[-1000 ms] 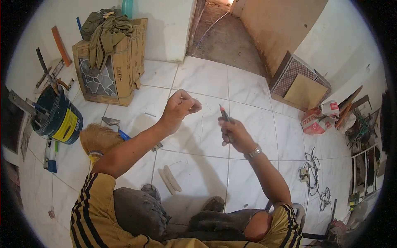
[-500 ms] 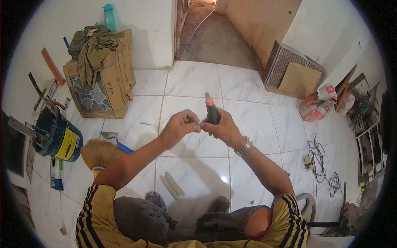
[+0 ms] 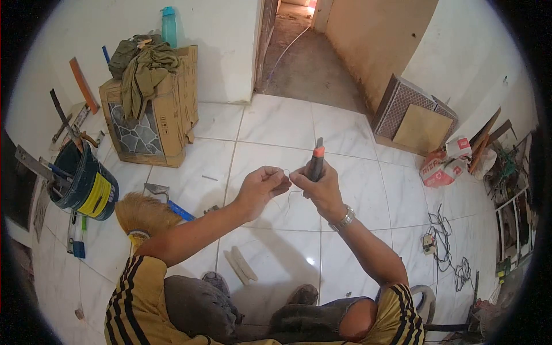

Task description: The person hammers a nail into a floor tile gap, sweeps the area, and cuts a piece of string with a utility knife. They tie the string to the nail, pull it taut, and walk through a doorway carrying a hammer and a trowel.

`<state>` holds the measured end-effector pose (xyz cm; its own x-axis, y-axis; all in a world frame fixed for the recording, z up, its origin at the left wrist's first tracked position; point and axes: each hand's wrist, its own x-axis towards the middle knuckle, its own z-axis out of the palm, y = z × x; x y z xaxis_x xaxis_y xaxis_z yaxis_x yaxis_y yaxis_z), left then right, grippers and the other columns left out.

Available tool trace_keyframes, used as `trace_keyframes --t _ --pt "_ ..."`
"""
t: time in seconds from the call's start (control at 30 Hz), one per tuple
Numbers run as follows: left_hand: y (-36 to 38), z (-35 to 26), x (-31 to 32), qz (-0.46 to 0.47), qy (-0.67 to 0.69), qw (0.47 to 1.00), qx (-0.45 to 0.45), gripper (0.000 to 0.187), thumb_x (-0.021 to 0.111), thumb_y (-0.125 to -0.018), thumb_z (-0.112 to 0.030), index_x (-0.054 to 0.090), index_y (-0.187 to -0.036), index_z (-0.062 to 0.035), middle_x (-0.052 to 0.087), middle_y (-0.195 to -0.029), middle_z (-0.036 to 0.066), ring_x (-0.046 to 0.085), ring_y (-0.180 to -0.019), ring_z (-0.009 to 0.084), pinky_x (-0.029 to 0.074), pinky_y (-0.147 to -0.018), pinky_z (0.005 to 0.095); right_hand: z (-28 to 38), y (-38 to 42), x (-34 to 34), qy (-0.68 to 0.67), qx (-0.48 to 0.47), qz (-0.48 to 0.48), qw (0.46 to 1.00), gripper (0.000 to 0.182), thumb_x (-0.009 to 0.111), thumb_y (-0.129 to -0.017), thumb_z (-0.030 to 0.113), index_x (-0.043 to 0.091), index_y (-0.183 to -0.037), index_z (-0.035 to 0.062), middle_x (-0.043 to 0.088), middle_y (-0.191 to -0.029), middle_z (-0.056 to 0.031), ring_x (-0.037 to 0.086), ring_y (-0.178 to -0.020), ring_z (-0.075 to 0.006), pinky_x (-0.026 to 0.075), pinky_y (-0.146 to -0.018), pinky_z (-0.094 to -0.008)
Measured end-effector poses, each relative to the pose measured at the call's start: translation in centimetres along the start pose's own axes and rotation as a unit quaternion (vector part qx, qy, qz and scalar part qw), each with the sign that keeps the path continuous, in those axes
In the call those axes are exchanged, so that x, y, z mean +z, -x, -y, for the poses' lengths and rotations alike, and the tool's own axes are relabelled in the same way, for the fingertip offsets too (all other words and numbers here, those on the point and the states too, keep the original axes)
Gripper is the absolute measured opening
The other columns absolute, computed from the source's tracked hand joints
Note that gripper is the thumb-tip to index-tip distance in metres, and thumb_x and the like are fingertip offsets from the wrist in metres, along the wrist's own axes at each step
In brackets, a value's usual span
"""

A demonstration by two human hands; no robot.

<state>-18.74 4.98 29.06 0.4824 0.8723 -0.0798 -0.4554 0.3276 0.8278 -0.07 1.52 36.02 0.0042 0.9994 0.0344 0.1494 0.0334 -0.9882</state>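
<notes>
1. String (image 3: 289,199) is at the gap between the two hands, a thin loop showing at the fingertips and slack hanging below, over the floor (image 3: 351,256). Work it with small finger movements, as it is fine enough to slip.
2. Left hand (image 3: 265,185): thumb and fingers are pinched together, apparently on the string. A firm, steady pinch close to the loop should give the best control.
3. Right hand (image 3: 322,187): fingers are curled round the tool (image 3: 317,164), with the thumb pointing at the left hand. Whether it also nips the string, I cannot tell.
4. The tool stands with its grey tip up, beyond its orange band. That tip may be sharp, so angle it away from both the left fingers and the string.
5. The watch (image 3: 347,217) sits on the right wrist; guide loose string clear of its band.
6. Lower down, the pale block (image 3: 240,265) lies on the floor, short of the broom (image 3: 146,214). Loose ends could snag on either, so gather the slack before pulling, then draw gently.
</notes>
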Motion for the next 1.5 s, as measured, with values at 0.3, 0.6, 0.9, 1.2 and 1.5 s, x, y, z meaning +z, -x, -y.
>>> trace_keyframes --t 0.3,0.6,0.9,1.2,1.5 --pt "0.2 -1.3 0.5 -0.005 0.041 0.997 -0.07 0.018 0.051 -0.107 -0.028 0.053 -0.109 -0.0107 0.058 -0.117 0.007 0.059 -0.117 0.0248 0.05 -0.103 0.0491 -2.4 -0.9 0.7 -0.021 -0.026 0.007 0.999 0.028 0.079 -0.085 0.015 0.059 -0.097 -0.0007 0.07 -0.085 -0.0066 0.065 -0.077 -0.0114 0.054 -0.07 -0.0286" --pt "0.1 -1.0 0.0 0.032 0.015 0.997 -0.064 0.012 0.062 -0.1 -0.022 0.056 -0.102 -0.0115 0.064 -0.101 0.002 0.055 -0.081 0.0085 0.038 -0.062 0.023 -2.2 -1.0 0.2 0.07 -0.055 0.024 0.996 0.033 0.077 -0.086 0.019 0.06 -0.106 -0.0005 0.06 -0.08 -0.001 0.055 -0.069 -0.0099 0.047 -0.064 -0.0279" --pt "0.0 -3.3 -1.2 0.008 -0.18 0.983 0.026 0.012 0.063 -0.094 -0.018 0.057 -0.096 -0.0082 0.065 -0.089 0.003 0.043 -0.067 0.0043 0.034 -0.056 0.0205 -2.7 -0.9 -2.5 -0.055 0.091 0.078 0.991 0.041 0.069 -0.089 0.015 0.055 -0.124 -0.003 0.06 -0.09 -0.0044 0.054 -0.067 -0.0089 0.046 -0.056 -0.0239" --pt "1.0 -1.9 0.0 0.06 -0.19 0.98 -0.019 0.01 0.061 -0.095 -0.015 0.058 -0.095 -0.0058 0.068 -0.097 0.007 0.06 -0.088 0.0127 0.046 -0.079 0.0278 -0.3 -0.1 -0.4 0.104 -0.065 0.099 0.987 0.039 0.073 -0.088 0.009 0.055 -0.121 -0.0022 0.07 -0.093 -0.0111 0.066 -0.079 -0.0172 0.053 -0.068 -0.0321" --pt "0.6 -0.8 -1.0 0.071 0.041 0.995 -0.064 0.005 0.054 -0.094 -0.005 0.056 -0.093 -0.009 0.067 -0.107 0.012 0.064 -0.108 0.0283 0.046 -0.106 0.0489 -1.5 0.1 0.8 0.225 -0.21 0.084 0.948 0.038 0.072 -0.088 0.006 0.051 -0.118 0.0 0.069 -0.091 -0.0202 0.07 -0.083 -0.035 0.055 -0.071 -0.0406"
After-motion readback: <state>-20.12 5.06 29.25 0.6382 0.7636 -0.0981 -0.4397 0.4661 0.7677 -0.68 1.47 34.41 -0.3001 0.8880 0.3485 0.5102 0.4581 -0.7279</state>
